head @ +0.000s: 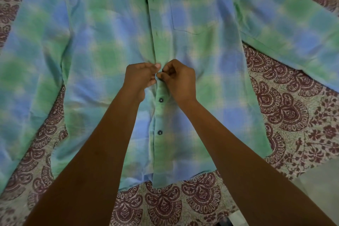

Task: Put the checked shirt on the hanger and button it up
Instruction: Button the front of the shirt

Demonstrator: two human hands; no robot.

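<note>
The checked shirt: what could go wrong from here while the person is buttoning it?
1. The left hand and right hand pinch the placket of the checked shirt where the cloth bunches; the button may slip or enter the wrong hole.
2. No hanger is visible; with the lower buttons already closed, fitting one later may be harder.

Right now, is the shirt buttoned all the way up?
Partly. On the shirt, two lower buttons are fastened; the left hand and right hand pinch the placket above them, and a higher buttonhole is empty.
</note>
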